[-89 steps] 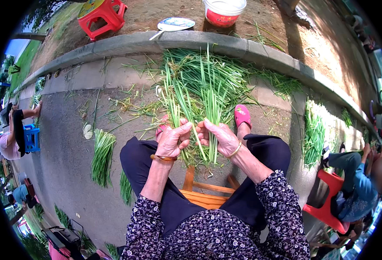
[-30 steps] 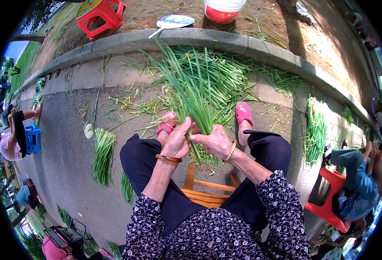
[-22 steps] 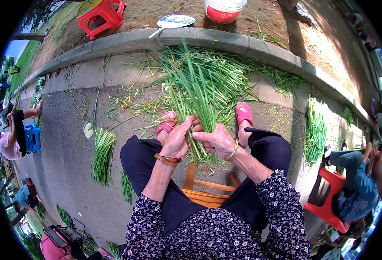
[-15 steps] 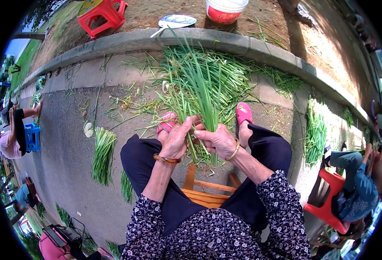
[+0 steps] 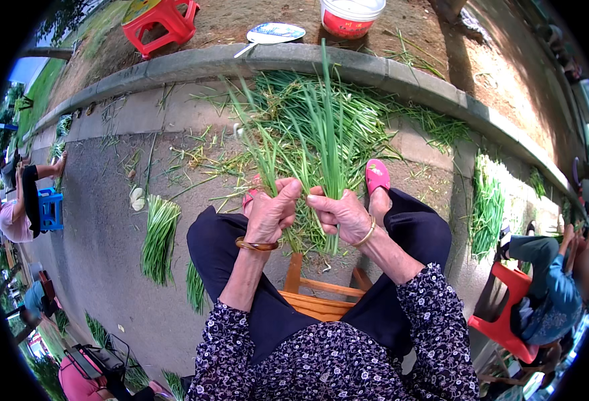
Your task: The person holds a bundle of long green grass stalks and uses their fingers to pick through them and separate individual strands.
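On the pavement's left lies a tied bundle (image 5: pixel 159 237). Our left hand (image 5: pixel 271 212) and right hand (image 5: pixel 340 214) are both closed around one bunch of green stalks (image 5: pixel 321 144), held upright over the loose pile (image 5: pixel 321 113) by the curb (image 5: pixel 388 70)

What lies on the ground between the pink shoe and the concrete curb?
In the head view, a loose heap of green stalks covers the pavement between the pink shoe and the concrete curb; some lie scattered around it.
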The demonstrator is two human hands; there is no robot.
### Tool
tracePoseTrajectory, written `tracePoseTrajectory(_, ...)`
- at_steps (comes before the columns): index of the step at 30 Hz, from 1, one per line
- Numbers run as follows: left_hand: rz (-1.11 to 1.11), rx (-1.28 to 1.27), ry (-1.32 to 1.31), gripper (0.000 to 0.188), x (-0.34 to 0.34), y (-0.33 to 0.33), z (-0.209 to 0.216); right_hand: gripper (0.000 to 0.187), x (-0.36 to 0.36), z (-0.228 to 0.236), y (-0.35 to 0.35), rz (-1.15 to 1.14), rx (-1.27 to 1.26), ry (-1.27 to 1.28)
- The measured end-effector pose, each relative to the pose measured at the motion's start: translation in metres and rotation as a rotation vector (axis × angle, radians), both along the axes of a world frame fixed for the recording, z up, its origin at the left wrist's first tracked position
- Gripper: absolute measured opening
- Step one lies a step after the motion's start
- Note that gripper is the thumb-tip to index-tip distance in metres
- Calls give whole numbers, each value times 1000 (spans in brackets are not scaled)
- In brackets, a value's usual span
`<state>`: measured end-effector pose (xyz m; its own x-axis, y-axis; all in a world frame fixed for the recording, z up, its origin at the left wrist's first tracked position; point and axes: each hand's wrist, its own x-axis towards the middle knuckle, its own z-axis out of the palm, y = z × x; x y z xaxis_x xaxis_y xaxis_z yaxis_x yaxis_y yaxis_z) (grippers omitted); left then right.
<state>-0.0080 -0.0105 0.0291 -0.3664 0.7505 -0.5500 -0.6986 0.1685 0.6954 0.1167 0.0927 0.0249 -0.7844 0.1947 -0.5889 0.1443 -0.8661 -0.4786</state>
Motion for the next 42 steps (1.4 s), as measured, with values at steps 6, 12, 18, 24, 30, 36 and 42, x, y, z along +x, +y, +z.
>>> tracePoseTrajectory(6,-26,-78,29,17,2,4,5,17,2,-2,-1,84,-59,56)
tracePoseTrajectory(12,163,-26,-54,13,-14,-2,-9,17,2,1,-4,212,-44,22)
tracePoseTrajectory(18,403,29,0,20,-29,-10,-4,16,11,3,1,299,-41,-12)
tracePoseTrajectory(24,289,20,-9,16,-26,-11,-5,13,13,-4,8,131,-84,-133)
tracePoseTrajectory(30,-46,-22,33,22,-22,-12,-8,18,9,-3,10,20,-57,-13)
tracePoseTrajectory(36,-59,-60,67,18,-7,-3,1,21,7,-4,7,16,-77,30)
tracePoseTrajectory(42,-101,-82,-35,18,-4,-2,2,24,5,-9,5,23,-90,66)
